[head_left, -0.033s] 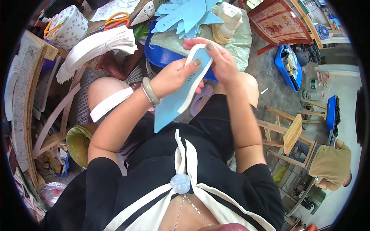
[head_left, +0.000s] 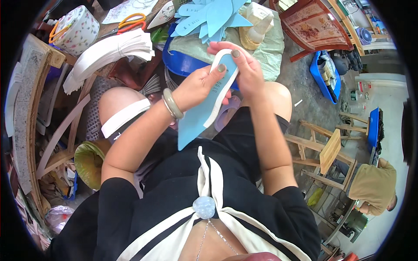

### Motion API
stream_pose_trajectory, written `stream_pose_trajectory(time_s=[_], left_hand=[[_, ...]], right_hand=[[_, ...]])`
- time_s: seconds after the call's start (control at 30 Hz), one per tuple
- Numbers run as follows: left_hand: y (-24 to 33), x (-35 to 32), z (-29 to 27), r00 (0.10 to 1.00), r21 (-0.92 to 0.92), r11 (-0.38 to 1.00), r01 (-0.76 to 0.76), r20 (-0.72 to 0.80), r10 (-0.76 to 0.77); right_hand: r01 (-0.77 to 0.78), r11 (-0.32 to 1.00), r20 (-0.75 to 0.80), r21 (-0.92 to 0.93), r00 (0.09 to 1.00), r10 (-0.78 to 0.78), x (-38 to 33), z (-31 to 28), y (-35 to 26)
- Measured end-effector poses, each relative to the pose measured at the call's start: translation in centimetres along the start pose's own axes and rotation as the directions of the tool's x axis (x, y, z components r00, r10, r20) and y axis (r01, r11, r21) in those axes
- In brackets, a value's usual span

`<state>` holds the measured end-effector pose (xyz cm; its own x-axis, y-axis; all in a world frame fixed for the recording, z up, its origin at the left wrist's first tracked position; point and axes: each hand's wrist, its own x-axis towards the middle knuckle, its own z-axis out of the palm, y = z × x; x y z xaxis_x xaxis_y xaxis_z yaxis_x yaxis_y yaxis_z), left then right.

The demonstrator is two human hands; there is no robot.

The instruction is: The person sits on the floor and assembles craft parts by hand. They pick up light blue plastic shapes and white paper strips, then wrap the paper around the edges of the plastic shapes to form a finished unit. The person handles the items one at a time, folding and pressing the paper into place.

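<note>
A blue insole point(head_left: 193, 124) tilts above my lap, its pointed end toward me and its rounded end away. A white strip point(head_left: 215, 109) follows its right edge and curves round the far end. My left hand point(head_left: 196, 87) grips the insole's left side, thumb on top, with most fingers hidden beneath. At the rounded end, my right hand point(head_left: 247, 71) pinches the white strip against the insole, its thumb on top and fingers behind. Over my left thigh lies a loose bundle of white strips point(head_left: 124, 118). More blue insoles point(head_left: 204, 19) are piled beyond my hands.
A bottle point(head_left: 261, 28) stands beside the pile, above a blue tray point(head_left: 178, 65). At the left are a bundle of white strips point(head_left: 106, 56), orange-handled scissors point(head_left: 130, 21) and a lined bin point(head_left: 89, 163). A person point(head_left: 374, 185) works at the far right, past wooden stools point(head_left: 331, 150).
The insole's pointed end has swung slightly to the right. My right hand and forearm have shifted a little left; both hands keep their hold.
</note>
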<state>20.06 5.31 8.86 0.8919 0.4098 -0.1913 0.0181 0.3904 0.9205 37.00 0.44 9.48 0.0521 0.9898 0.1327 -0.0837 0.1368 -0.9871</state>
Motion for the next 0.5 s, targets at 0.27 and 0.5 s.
stream_pose_trajectory(time_s=[0.27, 0.5], left_hand=[[-1.3, 1.3, -0.5, 0.993, -0.167, 0.986, -0.003, -0.117, -0.016], [-1.7, 0.4, -1.7, 0.979, -0.219, 0.974, 0.058, 0.205, -0.012]], right_hand=[[0.078, 0.988, -0.094, 0.135, 0.993, -0.066, -1.1, 2.6, 1.7], [-0.104, 0.940, -0.033, 0.324, 0.992, 0.121, -1.4, 1.4, 2.2]])
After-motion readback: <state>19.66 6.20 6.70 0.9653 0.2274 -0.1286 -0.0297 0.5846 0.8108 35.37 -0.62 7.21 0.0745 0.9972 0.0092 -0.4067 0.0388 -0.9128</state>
